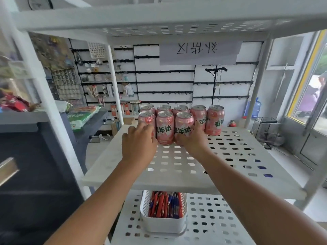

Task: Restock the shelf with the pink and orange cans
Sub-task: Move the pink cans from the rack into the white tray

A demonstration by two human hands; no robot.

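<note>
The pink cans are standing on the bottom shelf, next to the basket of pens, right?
Not quite. The head view shows the pink cans standing on the middle shelf, where both hands reach them. The basket of pens sits alone on the shelf below.

**Both hands at the front row of pink cans**

Eight pink cans [165, 127] stand upright in two rows at the far side of a white perforated shelf [230, 156], five behind and three in front, packed close together. The left hand [138, 142] rests against the front-left can [146, 119], fingers curled around its lower part. The right hand [193, 140] wraps the front-right can [184, 127] from the right, fingers on its side. Between them the middle front can stands untouched. On the shelf below sits a white basket [163, 223] filled with red and blue pens [165, 204]. A paper sign [200, 52] hangs from the shelf above.
</note>
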